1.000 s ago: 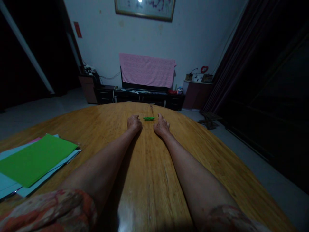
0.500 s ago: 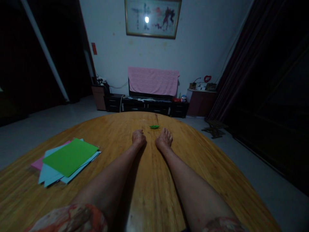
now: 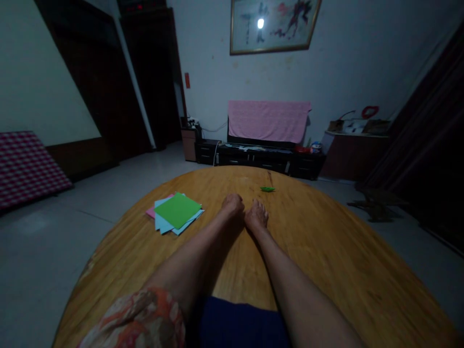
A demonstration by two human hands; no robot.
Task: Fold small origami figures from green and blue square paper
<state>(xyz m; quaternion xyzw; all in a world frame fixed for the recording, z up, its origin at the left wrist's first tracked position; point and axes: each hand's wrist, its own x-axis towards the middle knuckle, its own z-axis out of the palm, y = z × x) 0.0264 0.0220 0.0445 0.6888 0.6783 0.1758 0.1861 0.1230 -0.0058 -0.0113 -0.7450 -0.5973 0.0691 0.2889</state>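
My left hand [image 3: 233, 205] rests on the wooden table, its fingers curled in and nothing visible in them. Close beside it, my right hand [image 3: 257, 215] lies on the table top with the fingers stretched forward and slightly apart. A small green folded paper [image 3: 267, 189], pointed at both ends like a boat, sits just beyond my right hand; neither hand touches it. To the left of my left forearm is a loose pile of square coloured paper: a green sheet [image 3: 178, 210] on top, light blue sheets [image 3: 162, 224] and a pink one [image 3: 150, 212] beneath.
The round wooden table [image 3: 319, 251] fills the foreground. Beyond it, a pink cloth [image 3: 268, 121] covers a screen on a low black cabinet [image 3: 232, 157]. A folding stool [image 3: 377, 205] stands on the floor at right. A red checked board [image 3: 31, 166] leans at far left.
My view has turned left, so the table and room sit further right. My hands have come closer together. The green folded paper remains on the table beyond them.
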